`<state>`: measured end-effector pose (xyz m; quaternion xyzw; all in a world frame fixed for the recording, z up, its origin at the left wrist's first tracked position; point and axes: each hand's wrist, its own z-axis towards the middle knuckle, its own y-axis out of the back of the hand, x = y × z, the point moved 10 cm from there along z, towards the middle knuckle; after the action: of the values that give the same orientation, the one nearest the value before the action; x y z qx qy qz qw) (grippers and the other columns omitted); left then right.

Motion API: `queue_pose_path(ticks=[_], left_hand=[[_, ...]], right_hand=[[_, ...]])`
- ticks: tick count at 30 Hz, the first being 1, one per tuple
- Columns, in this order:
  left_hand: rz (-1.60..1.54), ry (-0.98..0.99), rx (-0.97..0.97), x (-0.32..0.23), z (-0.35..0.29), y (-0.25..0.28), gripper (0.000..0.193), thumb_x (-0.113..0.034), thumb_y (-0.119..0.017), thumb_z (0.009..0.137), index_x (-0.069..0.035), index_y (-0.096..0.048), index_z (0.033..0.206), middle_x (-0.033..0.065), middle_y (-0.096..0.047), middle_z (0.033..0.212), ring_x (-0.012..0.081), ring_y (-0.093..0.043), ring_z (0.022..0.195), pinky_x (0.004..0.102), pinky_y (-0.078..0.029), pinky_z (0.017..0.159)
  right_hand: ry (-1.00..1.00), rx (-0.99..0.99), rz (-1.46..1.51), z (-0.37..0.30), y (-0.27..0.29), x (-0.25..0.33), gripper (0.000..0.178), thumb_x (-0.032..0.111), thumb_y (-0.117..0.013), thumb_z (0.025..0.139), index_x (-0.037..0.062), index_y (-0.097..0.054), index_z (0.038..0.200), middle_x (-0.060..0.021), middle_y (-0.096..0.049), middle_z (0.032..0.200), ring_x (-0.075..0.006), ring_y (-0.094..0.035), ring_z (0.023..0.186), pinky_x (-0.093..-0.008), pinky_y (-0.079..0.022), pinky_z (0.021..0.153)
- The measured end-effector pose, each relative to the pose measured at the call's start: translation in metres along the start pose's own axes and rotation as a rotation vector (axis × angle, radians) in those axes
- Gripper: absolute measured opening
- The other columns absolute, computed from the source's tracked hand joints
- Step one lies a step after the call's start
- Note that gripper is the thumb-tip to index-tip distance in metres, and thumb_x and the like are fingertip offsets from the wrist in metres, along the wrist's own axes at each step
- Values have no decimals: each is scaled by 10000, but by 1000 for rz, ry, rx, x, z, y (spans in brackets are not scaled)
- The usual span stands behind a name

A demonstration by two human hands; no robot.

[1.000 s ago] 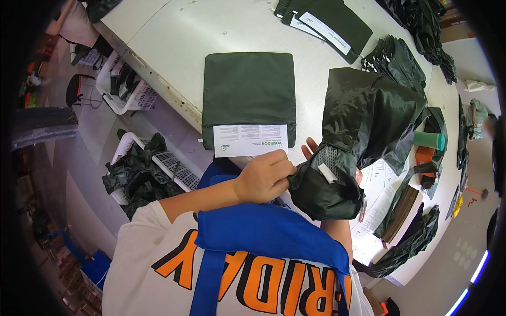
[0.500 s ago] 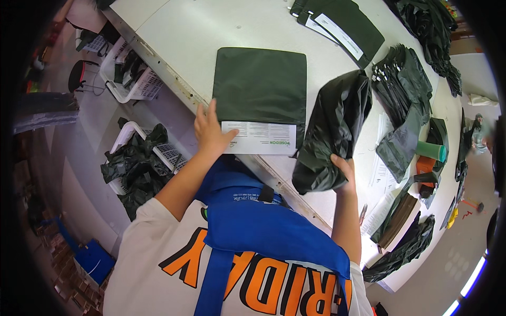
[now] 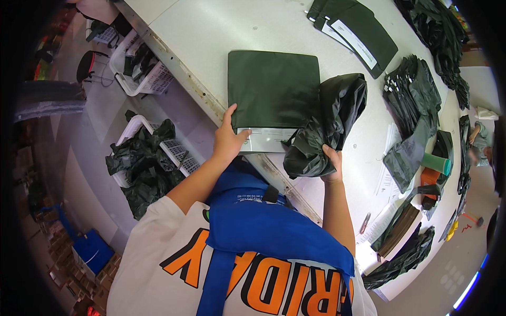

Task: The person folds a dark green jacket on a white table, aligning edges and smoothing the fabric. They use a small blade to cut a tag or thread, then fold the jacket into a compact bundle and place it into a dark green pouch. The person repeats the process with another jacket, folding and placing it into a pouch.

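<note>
A dark green flat pouch (image 3: 274, 87) lies on the table before me, a white printed strip (image 3: 259, 140) along its near end. My left hand (image 3: 229, 141) rests at its left edge with the forefinger stretched along the side. The thumb lies apart on the white strip. At the pouch's right side, my right hand (image 3: 332, 162) grips a crumpled black plastic bag (image 3: 340, 105) near its lower end. The bag is folded over and its lower part covers the right end of the strip. Its contents, if any, are hidden.
More dark pouches (image 3: 363, 31) lie at the far right. Beyond the bag are a fanned bundle of dark pouches (image 3: 406, 95), papers (image 3: 387, 168), a green roll (image 3: 436, 164) and a red-handled tool (image 3: 365, 223). White baskets (image 3: 176, 155) holding black bags stand left of the table edge.
My right hand has brought the black bag leftward, and its lower part now folds over the pouch's right near corner. My left hand stays at the pouch's left edge.
</note>
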<state>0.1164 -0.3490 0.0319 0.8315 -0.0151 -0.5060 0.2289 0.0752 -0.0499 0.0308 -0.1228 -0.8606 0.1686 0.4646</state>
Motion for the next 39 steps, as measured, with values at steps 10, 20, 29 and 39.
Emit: queue_pose_path(ticks=[10, 20, 29, 39], left_hand=[[675, -857, 9, -70, -3, -42, 558, -117, -671, 740, -211, -551, 1276, 66, -584, 1017, 258, -545, 962, 378, -418, 857], [960, -1172, 326, -86, 23, -64, 301, -97, -573, 763, -86, -577, 1064, 81, -526, 1124, 263, -542, 922, 350, -492, 750], [753, -1237, 304, -163, -1, -30, 445, -44, -575, 780, -107, -540, 1219, 92, -520, 1038, 272, -545, 918, 360, -494, 754], [520, -1076, 288, -171, -73, -89, 162, -48, -603, 745, -70, -475, 842, 115, -516, 749, 308, -583, 726, 412, -491, 608]], right_hand=[[36, -5, -93, -2, -6, 14, 531, 132, -632, 769, -104, -496, 1225, -152, -618, 1104, -227, -613, 962, -333, -486, 866], [53, 350, -1454, -72, -35, 103, 510, 156, -712, 587, -17, -594, 1051, -233, -646, 907, -390, -634, 880, -395, -497, 820], [3, 288, -1386, -39, -49, 69, 474, 219, -709, 648, -43, -605, 1029, -241, -659, 902, -377, -643, 875, -397, -492, 799], [13, -117, -1266, -44, -19, 75, 485, 285, -718, 695, -40, -602, 1036, -247, -669, 922, -400, -648, 887, -415, -501, 802]])
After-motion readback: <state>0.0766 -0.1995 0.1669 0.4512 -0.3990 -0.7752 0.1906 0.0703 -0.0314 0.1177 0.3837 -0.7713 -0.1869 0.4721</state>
